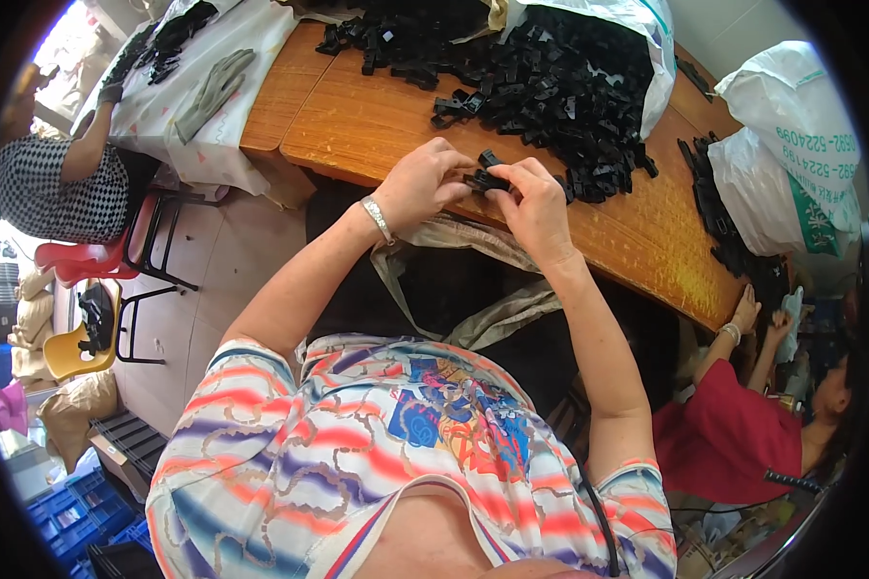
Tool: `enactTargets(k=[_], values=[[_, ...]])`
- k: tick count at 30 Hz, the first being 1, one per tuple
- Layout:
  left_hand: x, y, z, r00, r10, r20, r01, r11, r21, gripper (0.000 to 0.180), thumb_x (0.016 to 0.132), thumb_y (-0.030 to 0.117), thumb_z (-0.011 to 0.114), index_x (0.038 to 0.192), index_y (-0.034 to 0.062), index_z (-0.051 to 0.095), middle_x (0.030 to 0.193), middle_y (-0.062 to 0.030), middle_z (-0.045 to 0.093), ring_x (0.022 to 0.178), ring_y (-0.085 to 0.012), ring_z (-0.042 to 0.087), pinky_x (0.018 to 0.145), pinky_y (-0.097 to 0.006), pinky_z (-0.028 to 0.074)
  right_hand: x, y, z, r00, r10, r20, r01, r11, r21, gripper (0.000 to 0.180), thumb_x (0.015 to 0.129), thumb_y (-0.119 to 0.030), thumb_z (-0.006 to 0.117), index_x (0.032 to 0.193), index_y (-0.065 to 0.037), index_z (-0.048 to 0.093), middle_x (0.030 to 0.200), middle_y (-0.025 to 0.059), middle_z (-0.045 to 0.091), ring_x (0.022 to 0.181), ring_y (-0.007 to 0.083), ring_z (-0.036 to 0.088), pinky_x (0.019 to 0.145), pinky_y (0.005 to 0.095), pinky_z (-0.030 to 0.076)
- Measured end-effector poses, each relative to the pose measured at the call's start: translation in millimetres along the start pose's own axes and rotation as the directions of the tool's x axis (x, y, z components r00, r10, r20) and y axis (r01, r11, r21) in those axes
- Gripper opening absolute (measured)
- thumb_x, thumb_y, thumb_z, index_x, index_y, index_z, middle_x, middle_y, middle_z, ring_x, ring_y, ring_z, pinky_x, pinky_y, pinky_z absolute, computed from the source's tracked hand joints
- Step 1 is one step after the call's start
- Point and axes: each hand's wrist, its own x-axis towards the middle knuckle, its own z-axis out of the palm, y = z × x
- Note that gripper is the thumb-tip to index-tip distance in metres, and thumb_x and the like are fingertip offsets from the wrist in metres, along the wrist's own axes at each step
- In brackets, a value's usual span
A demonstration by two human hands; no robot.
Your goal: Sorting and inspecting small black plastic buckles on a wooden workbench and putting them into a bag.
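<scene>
Between my two hands, just over the near edge of the wooden table (pixel 377 130), is a small black plastic part (pixel 489 180). My left hand (pixel 423 181), with a bracelet at its wrist, pinches the part's left end. The thumb and fingers of my right hand (pixel 534 203) close on its right side. A short black piece (pixel 490 158) sticks up between the fingertips; I cannot tell if it is joined to the part. Beyond my hands lies a big heap of similar black plastic parts (pixel 560 87), some of them loose near my right hand.
An open sack (pixel 441 232) hangs below the table edge. White plastic bags (pixel 782 164) stand at the right, beside more black parts. A co-worker in red (pixel 729 434) sits at the right, another in checks (pixel 63 188) at the left. Grey gloves (pixel 212 95) lie on a covered table.
</scene>
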Motion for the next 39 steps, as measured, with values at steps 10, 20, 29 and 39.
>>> enactTargets(k=[10, 20, 29, 39], values=[[-4.0, -4.8, 7.0, 0.999, -0.016, -0.041, 0.020, 0.994, 0.110, 0.026, 0.076, 0.014, 0.075, 0.098, 0.0033, 0.069, 0.097, -0.0098, 0.060, 0.096, -0.0288, 0.058, 0.084, -0.038, 0.050, -4.2, -2.2, 12.5, 0.983, -0.135, 0.124, 0.158, 0.967, -0.200, 0.030, 0.076, -0.003, 0.070, 0.106, -0.005, 0.069, 0.092, 0.0100, 0.061, 0.081, 0.0293, 0.065, 0.069, 0.0379, 0.053], [17.7, -16.6, -21.7, 0.955, -0.009, 0.297, 0.073, 0.976, -0.207, 0.023, 0.083, 0.009, 0.071, 0.104, 0.0003, 0.067, 0.103, -0.0103, 0.063, 0.083, -0.0187, 0.066, 0.076, -0.030, 0.055, -50.3, -14.4, 9.3, 0.986, -0.084, 0.145, 0.106, 0.982, -0.156, 0.028, 0.078, -0.009, 0.073, 0.106, -0.008, 0.069, 0.095, 0.0132, 0.063, 0.084, 0.0348, 0.065, 0.071, 0.0426, 0.054], [37.5, -7.7, 25.2, 0.978, 0.208, -0.012, -0.204, 0.970, 0.130, 0.018, 0.083, 0.010, 0.068, 0.100, 0.0067, 0.069, 0.097, -0.0091, 0.065, 0.099, -0.0308, 0.060, 0.084, -0.040, 0.050, -37.2, 22.7, -37.0, 0.991, -0.019, -0.133, -0.031, 0.930, -0.365, 0.023, 0.081, -0.009, 0.071, 0.103, -0.007, 0.067, 0.097, 0.0125, 0.060, 0.079, 0.0332, 0.065, 0.068, 0.0407, 0.054], [26.4, 4.7, 22.7, 0.997, 0.067, 0.033, -0.070, 0.990, 0.126, 0.017, 0.086, 0.019, 0.067, 0.094, 0.0056, 0.073, 0.095, -0.0114, 0.063, 0.093, -0.0317, 0.061, 0.082, -0.040, 0.051, -1.6, 58.5, -32.7, 0.981, 0.187, -0.054, -0.182, 0.786, -0.591, 0.028, 0.082, -0.003, 0.070, 0.109, -0.004, 0.065, 0.105, 0.0162, 0.055, 0.082, 0.0378, 0.066, 0.071, 0.0437, 0.057]])
